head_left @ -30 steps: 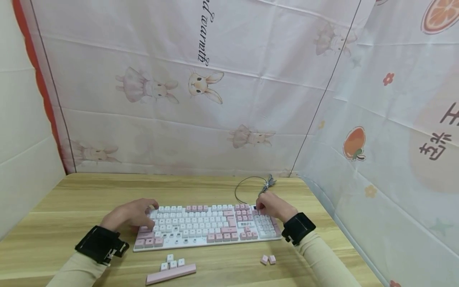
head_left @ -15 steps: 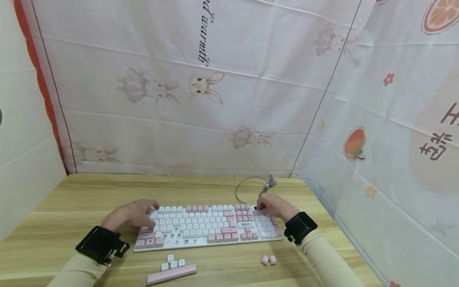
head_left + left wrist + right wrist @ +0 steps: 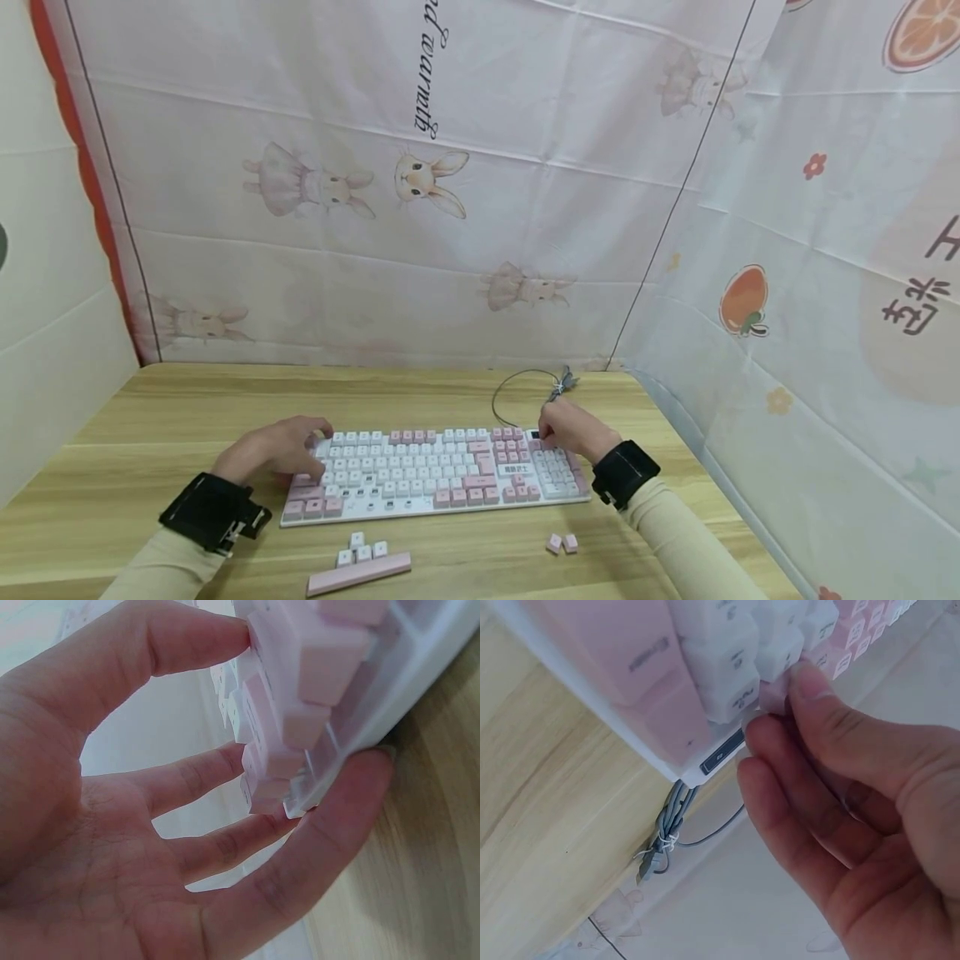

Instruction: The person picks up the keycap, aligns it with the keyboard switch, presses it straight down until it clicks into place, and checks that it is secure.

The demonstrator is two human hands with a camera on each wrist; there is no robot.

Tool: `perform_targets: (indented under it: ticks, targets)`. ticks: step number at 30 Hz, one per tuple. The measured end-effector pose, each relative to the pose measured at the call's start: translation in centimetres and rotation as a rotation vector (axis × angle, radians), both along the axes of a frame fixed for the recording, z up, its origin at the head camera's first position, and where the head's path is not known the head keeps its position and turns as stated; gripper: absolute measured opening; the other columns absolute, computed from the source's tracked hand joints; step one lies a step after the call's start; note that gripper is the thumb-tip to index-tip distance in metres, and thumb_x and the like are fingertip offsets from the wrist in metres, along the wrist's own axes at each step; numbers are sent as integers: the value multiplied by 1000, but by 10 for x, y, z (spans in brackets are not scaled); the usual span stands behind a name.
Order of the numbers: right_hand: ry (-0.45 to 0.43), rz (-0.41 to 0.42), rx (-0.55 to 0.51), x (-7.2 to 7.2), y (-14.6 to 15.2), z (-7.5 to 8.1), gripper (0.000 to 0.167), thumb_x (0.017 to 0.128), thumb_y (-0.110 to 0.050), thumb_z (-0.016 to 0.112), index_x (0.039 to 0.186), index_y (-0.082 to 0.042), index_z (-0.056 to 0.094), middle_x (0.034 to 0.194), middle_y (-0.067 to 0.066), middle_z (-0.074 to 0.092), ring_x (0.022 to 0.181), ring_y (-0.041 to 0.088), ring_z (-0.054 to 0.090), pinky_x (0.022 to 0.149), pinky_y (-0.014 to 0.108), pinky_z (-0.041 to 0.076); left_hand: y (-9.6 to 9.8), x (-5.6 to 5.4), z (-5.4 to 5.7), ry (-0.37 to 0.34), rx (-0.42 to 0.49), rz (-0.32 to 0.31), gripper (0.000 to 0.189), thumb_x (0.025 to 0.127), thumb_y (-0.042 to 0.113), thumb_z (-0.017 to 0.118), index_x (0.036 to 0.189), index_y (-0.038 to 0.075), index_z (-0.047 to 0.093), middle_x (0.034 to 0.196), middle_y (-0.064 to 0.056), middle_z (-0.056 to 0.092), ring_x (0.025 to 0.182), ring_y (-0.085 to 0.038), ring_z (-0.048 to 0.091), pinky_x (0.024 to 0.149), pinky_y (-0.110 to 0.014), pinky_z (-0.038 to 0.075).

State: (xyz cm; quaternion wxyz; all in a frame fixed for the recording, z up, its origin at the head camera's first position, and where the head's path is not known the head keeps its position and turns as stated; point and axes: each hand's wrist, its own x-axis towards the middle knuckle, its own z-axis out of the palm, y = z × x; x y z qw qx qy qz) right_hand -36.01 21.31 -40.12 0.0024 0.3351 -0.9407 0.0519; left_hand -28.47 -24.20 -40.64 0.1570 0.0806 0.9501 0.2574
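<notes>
Cloth (image 3: 60, 200), white, hung at far left; a red strip (image 3: 82, 183) ran down beside it. Next, the left sleeve (image 3: 168, 562), pale, with a black band (image 3: 210, 512) at the wrist. Left hand (image 3: 273, 450) held the left end of the white-and-pink keyboard (image 3: 423, 504), which lay lengthwise across the table (image 3: 187, 400); the left wrist view showed the thumb against pink keys and the fingers (image 3: 330, 817) curled round the edge, one near the underside. Several bare switches (image 3: 388, 504) showed in the keyboard's left half, toward the near edge. In front of that stretch, on the table, lay a long pink keycap (image 3: 358, 574), slightly slanted, and just behind it four white keycaps (image 3: 363, 553) clustered, one set farther back. Behind everything, a back curtain (image 3: 360, 275) printed with rabbits. Gray cable (image 3: 558, 386) looped beyond the keyboard's right part, its bundle bound by a white tie (image 3: 667, 841). Right hand (image 3: 573, 429) worked at the far edge near the number pad, thumb and forefinger pinching a small pink key (image 3: 774, 696) beside a dark indicator strip (image 3: 724, 752); whether it sat fully seated, could not tell. Nearer, two loose pink keycaps (image 3: 570, 543) lay side by side. Farthest right, a fruit-printed curtain (image 3: 817, 333).
</notes>
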Motion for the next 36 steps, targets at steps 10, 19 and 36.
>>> perform_targets:
  ticks: [10,19,36]
  targets:
    - [-15,-31,-7,-2,-3,-1,14,79,6,81,73,-7,78,71,2,72,61,8,53,60,23,48,-2,-1,-2,9,1,-12,63,76,16,81,134,4,58,127,-26,62,101,-30,58,82,-42,51]
    - [47,-31,29,1,-6,-5,23,81,7,78,65,-9,71,64,-4,57,58,7,43,58,22,37,-1,-1,-1,5,2,-6,63,77,15,80,134,3,57,129,-28,61,103,-31,58,84,-43,51]
    - [162,-42,89,9,-15,-6,37,79,9,74,57,-13,54,61,-7,43,58,8,37,55,21,32,1,-1,-1,-3,-3,5,64,77,16,80,136,3,57,129,-28,60,101,-30,58,79,-39,50]
